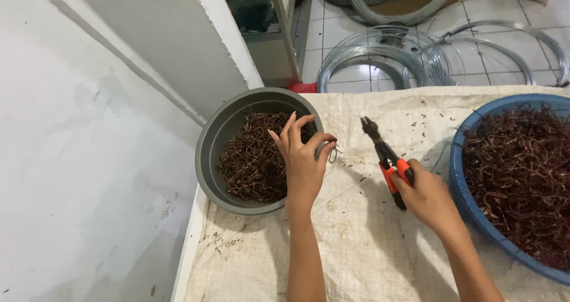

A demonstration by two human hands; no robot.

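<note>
My left hand (303, 159) hovers at the right rim of a grey round basin (208, 153) and pinches a small bent wire piece (333, 155) between thumb and forefinger. The basin holds a heap of rusty brown wire pieces (252, 159). My right hand (428, 198) grips pliers (386, 159) with orange and black handles, jaws pointing up and left toward the wire piece, a short gap apart from it. To the right a blue basin (460, 177) is filled with more brown wire pieces (522, 171).
Both basins sit on a white woven sack (356, 248) spread over a table. Several coils of grey wire (386, 59) lie on the tiled floor beyond. A white wall (77, 159) runs along the left.
</note>
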